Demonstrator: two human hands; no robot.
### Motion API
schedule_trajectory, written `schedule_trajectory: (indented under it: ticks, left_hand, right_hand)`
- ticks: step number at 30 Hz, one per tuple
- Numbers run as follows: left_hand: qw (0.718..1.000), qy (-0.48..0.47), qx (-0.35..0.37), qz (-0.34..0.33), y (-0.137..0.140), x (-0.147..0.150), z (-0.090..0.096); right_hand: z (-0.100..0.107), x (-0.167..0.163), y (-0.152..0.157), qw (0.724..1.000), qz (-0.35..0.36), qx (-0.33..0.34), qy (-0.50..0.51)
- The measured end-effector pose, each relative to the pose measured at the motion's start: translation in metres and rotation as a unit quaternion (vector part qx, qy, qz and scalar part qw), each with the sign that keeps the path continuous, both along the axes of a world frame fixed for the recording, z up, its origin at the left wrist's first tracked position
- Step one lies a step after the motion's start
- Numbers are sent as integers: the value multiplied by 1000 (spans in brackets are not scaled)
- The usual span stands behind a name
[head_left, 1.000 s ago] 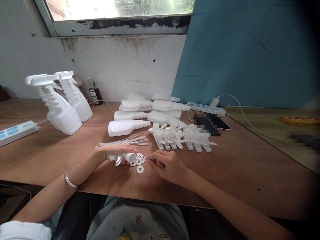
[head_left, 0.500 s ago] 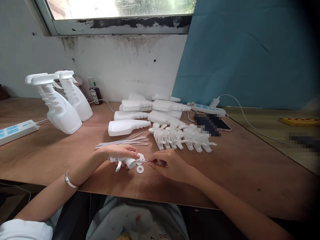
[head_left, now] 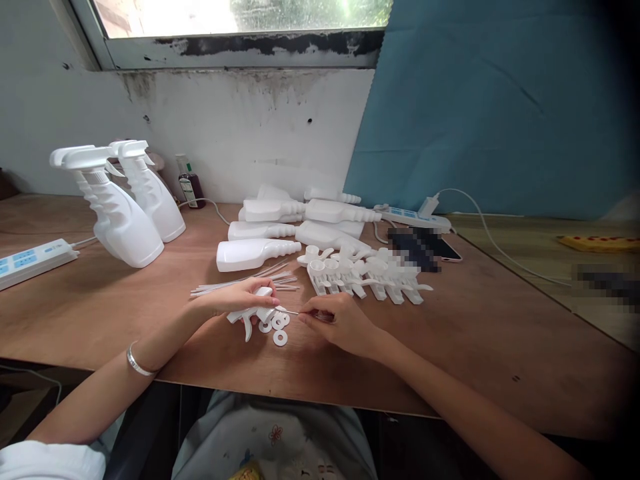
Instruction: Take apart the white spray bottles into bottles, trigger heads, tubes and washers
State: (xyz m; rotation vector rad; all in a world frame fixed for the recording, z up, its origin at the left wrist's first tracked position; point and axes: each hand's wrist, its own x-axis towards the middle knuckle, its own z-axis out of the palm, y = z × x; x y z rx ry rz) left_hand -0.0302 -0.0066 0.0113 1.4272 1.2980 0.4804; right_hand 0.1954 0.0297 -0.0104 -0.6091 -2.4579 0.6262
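Note:
My left hand (head_left: pixel 245 295) is closed around a white trigger spray head (head_left: pixel 244 316), its trigger pointing down and its collar towards the right. Between the fingers of my right hand (head_left: pixel 345 327) is a thin screwdriver-like tool (head_left: pixel 290 312). Its metal shaft reaches left to the spray head's collar by my left thumb; the tip is hidden there. Several white ring washers (head_left: pixel 281 338) lie on the table just below and beside the collar. Behind my left hand lies a bundle of thin white tubes (head_left: pixel 270 280).
White bottles (head_left: pixel 257 255) lie in a pile towards the wall, with more trigger spray heads (head_left: pixel 360 275) to their right. Assembled spray bottles (head_left: pixel 127 220) stand at the left. Power strips (head_left: pixel 37 260), a phone (head_left: pixel 450 249) and a small dark bottle (head_left: pixel 190 187) are also on the table (head_left: pixel 450 347).
My left hand has turned the spray head, so its collar sits higher and more washers show beneath. My right hand has shifted slightly, with the tool's shaft still at the collar.

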Motion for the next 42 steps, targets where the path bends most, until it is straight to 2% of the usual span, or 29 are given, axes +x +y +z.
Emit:
schedule_trajectory:
  ticks: [4,9,12,18,23,26,28,31,35,38,42]
  left_hand:
    - [999,-23,38,16,4,-4,-4]
    - [996,-50,40,57,5,-5,-2]
    - [992,-46,64,98,5,-7,-2]
    - [971,-31,128,200,10,-13,-5]
    - [937,-22,236,256,12,-12,-3]
    - [925,-1,266,270,12,-5,3]
    - [929,12,275,247,12,3,10]
    - [936,29,307,168,13,23,23]
    - [922,85,374,48,19,67,36]
    - [901,144,406,-46,30,106,36]
    - [872,194,427,-142,50,154,24]
  right_hand:
    - [-1,0,0,1000,-2,-15,-15]
    - [-8,-3,-2,998,-9,38,-39]
    - [-12,-5,-4,998,-24,50,-43]
    - [-19,-7,-4,995,-54,82,-34]
    - [-23,-9,-6,991,-21,134,-20]
    - [-26,-11,-8,983,4,183,-26]
    - [-28,-12,-9,977,15,209,-34]
    - [-30,-13,-10,972,18,230,-39]
    - [-30,-12,-12,971,7,230,-58]
    - [-27,-10,-15,975,-2,197,-104]
    - [-24,-6,-18,976,0,170,-134]
